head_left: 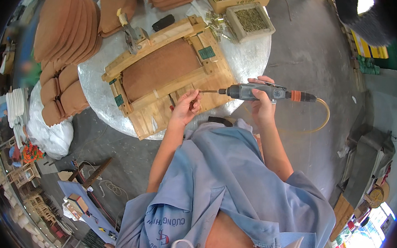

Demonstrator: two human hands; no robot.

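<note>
My right hand (262, 101) is wrapped round a grey and black air screwdriver (244, 91) with an orange collar, held level and pointing left. Its long thin bit (210, 91) reaches to the fingertips of my left hand (188, 106). Those fingers are pinched at the bit's tip, and whatever small thing they hold is hidden. Just beyond lies a wooden frame jig (140, 103) with green patches at its corners. Inside it sits a brown panel (161, 68). A metal toggle clamp (131, 38) stands on the jig's far left side.
The round table (93, 77) is wrapped in clear film. Stacked brown panels (65, 22) stand at the far left. A cardboard box (241, 2) of brass-coloured hardware and a tray (267, 27) of small screws are at the back. A yellow air hose (326, 119) loops right of the tool.
</note>
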